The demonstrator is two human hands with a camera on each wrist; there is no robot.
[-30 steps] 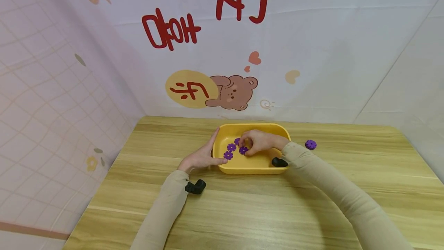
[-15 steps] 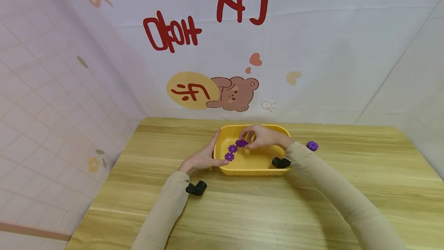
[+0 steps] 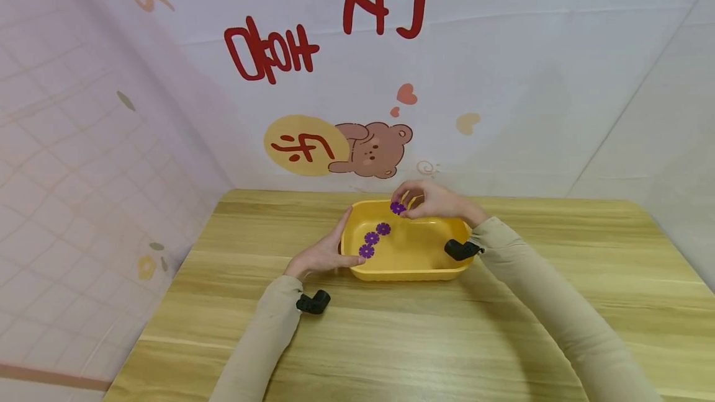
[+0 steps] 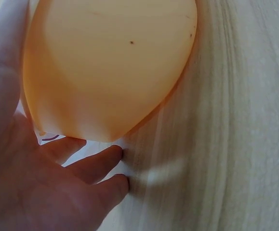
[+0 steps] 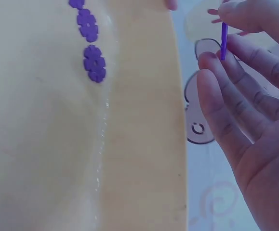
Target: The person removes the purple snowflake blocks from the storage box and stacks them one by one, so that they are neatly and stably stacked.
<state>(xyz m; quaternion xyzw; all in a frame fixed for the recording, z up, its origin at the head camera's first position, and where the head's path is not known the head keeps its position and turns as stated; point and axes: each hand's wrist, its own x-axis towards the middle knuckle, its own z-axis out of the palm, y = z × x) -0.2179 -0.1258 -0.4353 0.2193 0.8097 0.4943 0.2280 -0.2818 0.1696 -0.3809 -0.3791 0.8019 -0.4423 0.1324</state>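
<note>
My right hand (image 3: 432,200) pinches a purple snowflake-shaped building disc (image 3: 398,208) between thumb and fingertips, above the back rim of a yellow plastic bin (image 3: 424,276). Seen edge-on in the right wrist view, that disc (image 5: 224,41) looks thin. Several more purple discs (image 3: 372,238) lie in a slanting row on the bin floor, near its left end. At that end my left hand (image 3: 324,256) holds the bin, thumb over the near rim and fingers along the outside wall. In the left wrist view, fingertips (image 4: 114,153) meet the bin's wall (image 4: 115,86).
The bin stands on a wood-grain table (image 3: 391,340) near its back edge. Close behind it rises a white cloth wall (image 3: 530,92) with printed red characters and a bear. Black wrist devices (image 3: 314,303) sit on both wrists.
My right hand picked up a disc from the bin floor and raised it back over the far rim. My left hand stayed at the bin. The disc on the table at right is now out of sight.
</note>
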